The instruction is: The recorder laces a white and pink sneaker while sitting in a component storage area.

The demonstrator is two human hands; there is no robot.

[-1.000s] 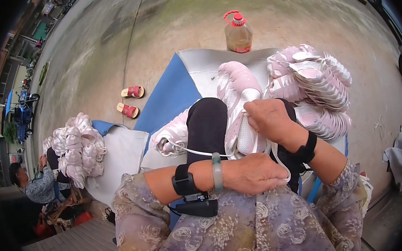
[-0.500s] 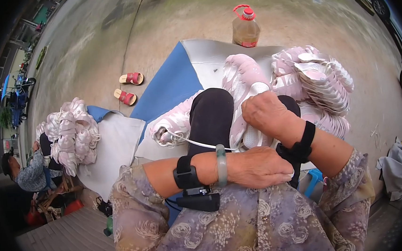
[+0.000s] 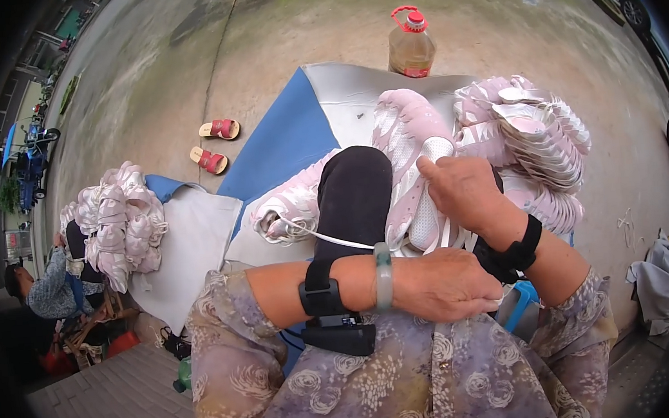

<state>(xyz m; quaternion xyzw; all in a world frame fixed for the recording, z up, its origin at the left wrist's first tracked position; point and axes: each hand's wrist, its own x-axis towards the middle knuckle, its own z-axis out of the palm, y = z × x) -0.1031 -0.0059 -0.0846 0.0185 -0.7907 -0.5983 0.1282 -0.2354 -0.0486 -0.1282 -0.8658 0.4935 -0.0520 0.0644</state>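
My right hand [image 3: 465,191] grips the pink shoe upper [image 3: 413,163], fingers closed over its white mesh panel. The upper lies over my black-clad knee [image 3: 353,200], directly beneath that hand. My left hand [image 3: 446,285] lies across my lap, below the right one, fingers curled; what it grasps cannot be determined. A white cord [image 3: 325,237] runs leftward from it. Stacked uppers [image 3: 538,146] sit just right of my right hand.

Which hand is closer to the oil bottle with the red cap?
Right. The right hand rests on a pink shoe piece just below the bottle; the left hand lies lower, across the lap.
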